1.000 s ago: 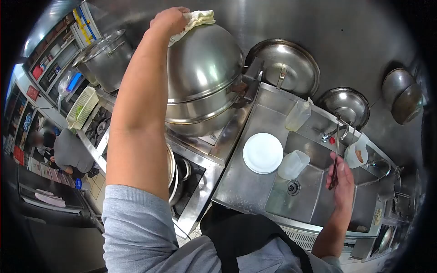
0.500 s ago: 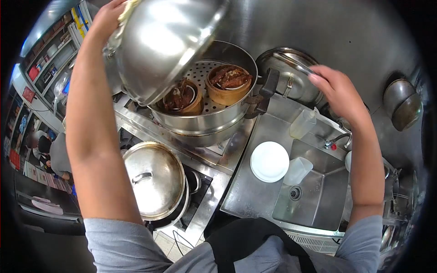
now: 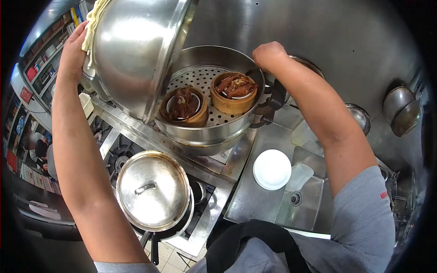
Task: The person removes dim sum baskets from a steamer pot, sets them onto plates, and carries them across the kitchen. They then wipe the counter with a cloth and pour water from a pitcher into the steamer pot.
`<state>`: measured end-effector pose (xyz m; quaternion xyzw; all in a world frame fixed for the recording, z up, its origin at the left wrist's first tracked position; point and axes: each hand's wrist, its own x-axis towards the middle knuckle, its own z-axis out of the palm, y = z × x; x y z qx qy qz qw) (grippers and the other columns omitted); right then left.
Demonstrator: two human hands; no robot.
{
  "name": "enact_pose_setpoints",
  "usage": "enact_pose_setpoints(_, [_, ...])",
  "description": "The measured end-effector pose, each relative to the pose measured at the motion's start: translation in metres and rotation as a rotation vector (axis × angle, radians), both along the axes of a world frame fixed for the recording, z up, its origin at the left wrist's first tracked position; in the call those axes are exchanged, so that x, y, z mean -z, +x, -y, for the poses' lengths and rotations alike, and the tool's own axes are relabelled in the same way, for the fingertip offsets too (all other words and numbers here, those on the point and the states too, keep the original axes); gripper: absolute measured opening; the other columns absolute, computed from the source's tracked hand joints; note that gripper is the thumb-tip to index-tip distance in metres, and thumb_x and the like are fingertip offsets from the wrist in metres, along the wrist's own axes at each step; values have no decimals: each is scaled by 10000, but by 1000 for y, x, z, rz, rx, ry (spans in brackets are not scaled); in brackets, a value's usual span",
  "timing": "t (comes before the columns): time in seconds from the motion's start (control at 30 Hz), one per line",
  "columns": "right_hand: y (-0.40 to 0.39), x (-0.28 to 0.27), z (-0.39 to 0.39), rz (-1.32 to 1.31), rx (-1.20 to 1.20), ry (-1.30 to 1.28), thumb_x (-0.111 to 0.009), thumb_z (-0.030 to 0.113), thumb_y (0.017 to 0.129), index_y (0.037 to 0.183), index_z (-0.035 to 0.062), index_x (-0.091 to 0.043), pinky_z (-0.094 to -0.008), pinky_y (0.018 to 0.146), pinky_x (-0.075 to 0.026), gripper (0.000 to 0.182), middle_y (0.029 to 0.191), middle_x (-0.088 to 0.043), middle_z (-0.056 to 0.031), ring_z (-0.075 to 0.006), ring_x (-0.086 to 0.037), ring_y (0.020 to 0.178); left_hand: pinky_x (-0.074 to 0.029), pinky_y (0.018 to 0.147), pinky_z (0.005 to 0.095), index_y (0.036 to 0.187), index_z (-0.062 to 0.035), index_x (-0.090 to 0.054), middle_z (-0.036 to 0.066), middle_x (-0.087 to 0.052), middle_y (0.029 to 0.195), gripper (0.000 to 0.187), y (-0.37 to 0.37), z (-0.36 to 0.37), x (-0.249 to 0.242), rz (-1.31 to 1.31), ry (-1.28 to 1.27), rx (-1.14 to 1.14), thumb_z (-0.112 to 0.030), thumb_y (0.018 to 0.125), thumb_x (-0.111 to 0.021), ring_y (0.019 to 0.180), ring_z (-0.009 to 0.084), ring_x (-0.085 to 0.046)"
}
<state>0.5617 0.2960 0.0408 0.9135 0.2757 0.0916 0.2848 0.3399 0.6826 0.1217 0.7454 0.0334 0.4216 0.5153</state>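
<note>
My left hand (image 3: 74,54) grips a large domed steamer lid (image 3: 132,50) at its top, with a pale cloth (image 3: 94,22) pressed between. Tilted on its side, the lid stands above the left of the metal steamer pot (image 3: 200,132). On the perforated tray (image 3: 200,75) sit two round bamboo baskets: the left basket (image 3: 198,119) and the right basket (image 3: 232,105). Each holds reddish-brown food, which looks like chicken feet, in a small dish. Closed into a fist, my right hand (image 3: 271,55) is over the pot's far right rim; its fingertips and anything in them are hidden.
A lidded pan (image 3: 154,191) stands on the burner in front. To the right, white plates (image 3: 272,169) and a translucent jug (image 3: 299,177) lie by the sink (image 3: 318,200). Metal bowls (image 3: 400,109) hang on the wall. Another person (image 3: 38,148) is far left.
My left hand has carried the lid left and tipped it more upright, exposing more of the tray and left basket. My right hand has moved left, from the wall-side lid to the pot's rim.
</note>
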Motion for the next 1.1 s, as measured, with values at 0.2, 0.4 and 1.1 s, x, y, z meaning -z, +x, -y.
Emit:
enact_pose_setpoints(0.2, [14, 1, -16, -23, -6, -101, -613, 162, 855, 1099, 121, -719, -390, 831, -542, 268, 1185, -679, -75, -248, -666, 1064, -504, 805, 243, 1340, -41, -532, 43, -652, 1126, 401, -7, -13, 5, 10, -34, 52, -235, 989, -527, 944, 97, -622])
enact_pose_setpoints(0.4, [3, -10, -21, -63, -23, -151, -654, 166, 825, 1105, 132, -715, -377, 839, -537, 289, 1175, -683, -63, -246, -669, 1050, -516, 778, 245, 1338, -48, -533, 40, -655, 1120, 398, -10, -8, 7, 29, -45, -20, -250, 995, -522, 933, 96, -627])
enact_pose_setpoints(1.1, [5, -128, 127, 126, -44, 215, -663, 301, 882, 908, 21, -675, -458, 693, -476, 281, 811, -654, -182, -338, -628, 765, -495, 844, 248, 1342, -48, -541, 48, -640, 1179, 417, -6, -17, 9, 42, -38, -13, -257, 981, -547, 1001, 109, -616])
